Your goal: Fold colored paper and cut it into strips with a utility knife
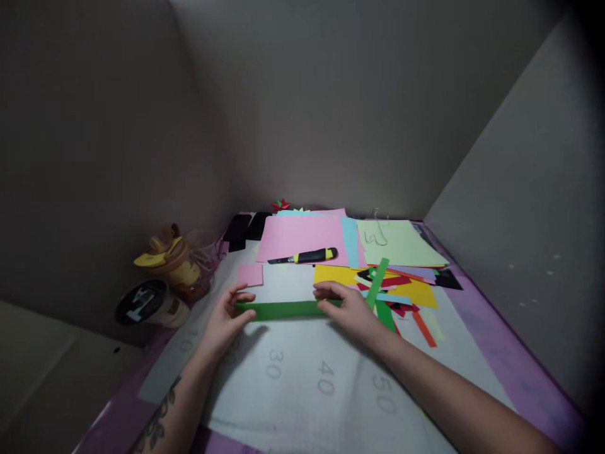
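A long green paper strip [288, 309] stretches between my two hands above the pale numbered mat [302, 353]. Its left end is held by my left hand [231, 315], thumb in front and fingers behind. My right hand [347, 308] grips the strip near its right end, the thumb and fingers closed on it. Just beyond my left hand is a small pink square [250, 275]. A black and yellow utility knife [312, 256] lies on a large pink sheet [302, 233].
Paper scraps [401, 290] in several colours lie right of my right hand. Behind them are pale green sheets [401, 243]. Containers [174, 268] stand at the left, near a cup with a black lid [144, 302]. Walls close off the back and right.
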`<state>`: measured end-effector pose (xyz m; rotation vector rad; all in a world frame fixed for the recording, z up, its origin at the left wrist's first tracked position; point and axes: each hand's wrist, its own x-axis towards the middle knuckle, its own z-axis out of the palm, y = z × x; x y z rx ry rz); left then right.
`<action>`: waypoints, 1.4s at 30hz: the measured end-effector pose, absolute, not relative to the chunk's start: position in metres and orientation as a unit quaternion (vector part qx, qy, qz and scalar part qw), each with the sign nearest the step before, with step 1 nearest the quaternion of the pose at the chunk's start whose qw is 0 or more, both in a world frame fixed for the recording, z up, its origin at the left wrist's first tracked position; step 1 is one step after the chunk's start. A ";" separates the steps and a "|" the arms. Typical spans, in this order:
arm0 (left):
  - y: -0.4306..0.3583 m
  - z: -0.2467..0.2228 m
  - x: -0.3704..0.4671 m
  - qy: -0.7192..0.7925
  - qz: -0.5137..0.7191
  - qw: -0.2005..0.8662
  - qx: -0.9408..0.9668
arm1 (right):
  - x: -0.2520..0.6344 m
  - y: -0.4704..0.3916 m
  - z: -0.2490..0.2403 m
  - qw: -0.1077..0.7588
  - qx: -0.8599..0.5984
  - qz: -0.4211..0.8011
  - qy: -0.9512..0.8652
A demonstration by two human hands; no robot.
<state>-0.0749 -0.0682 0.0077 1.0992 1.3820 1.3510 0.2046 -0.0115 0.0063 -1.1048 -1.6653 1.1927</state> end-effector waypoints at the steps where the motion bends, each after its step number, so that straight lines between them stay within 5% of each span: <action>1: -0.069 0.005 -0.075 0.560 0.528 0.450 0.454 | 0.205 -0.011 0.001 0.393 -0.436 0.480 -0.652; 16: -0.068 -0.006 -0.068 0.497 0.524 0.501 0.476 | 0.210 -0.017 -0.021 0.457 -0.360 0.561 -0.589; 23: -0.065 -0.004 -0.067 0.542 0.456 0.504 0.495 | 0.209 -0.012 -0.031 0.385 -0.417 0.565 -0.599; 42: -0.058 0.006 -0.081 0.590 0.443 0.453 0.500 | 0.203 -0.011 -0.032 0.425 -0.399 0.595 -0.553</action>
